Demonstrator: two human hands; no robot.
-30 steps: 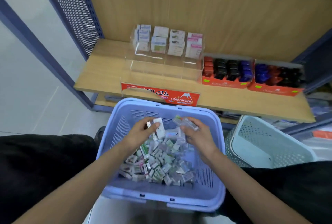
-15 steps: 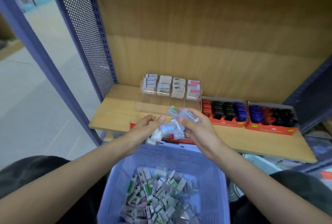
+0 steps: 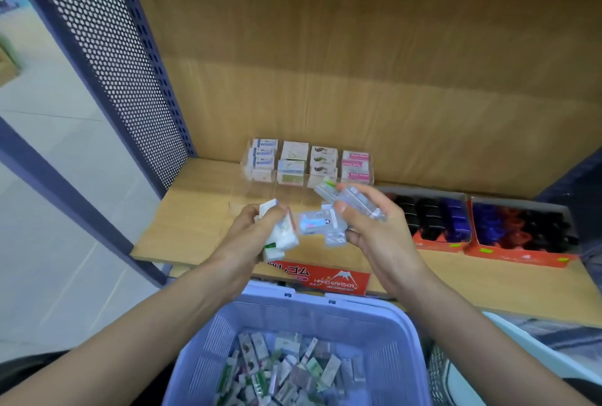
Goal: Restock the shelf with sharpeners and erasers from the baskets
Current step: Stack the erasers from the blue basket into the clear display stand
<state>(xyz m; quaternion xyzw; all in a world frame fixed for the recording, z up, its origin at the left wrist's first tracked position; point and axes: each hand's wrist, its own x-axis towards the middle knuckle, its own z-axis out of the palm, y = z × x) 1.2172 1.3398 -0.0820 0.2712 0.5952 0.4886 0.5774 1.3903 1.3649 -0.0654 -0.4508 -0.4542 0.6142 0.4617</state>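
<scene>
The left hand (image 3: 257, 229) is gripping white erasers (image 3: 281, 237); the right hand (image 3: 374, 226) is gripping clear packs (image 3: 355, 202) above the shelf (image 3: 195, 210).

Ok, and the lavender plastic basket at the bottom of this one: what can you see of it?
The lavender plastic basket sits upright below and in front of the wooden shelf. Rounded rim, slotted walls, a loose heap of small wrapped packets inside. Its near part is cut off by the frame. The left hand and right hand hold such packets above the shelf; neither touches it.
</scene>
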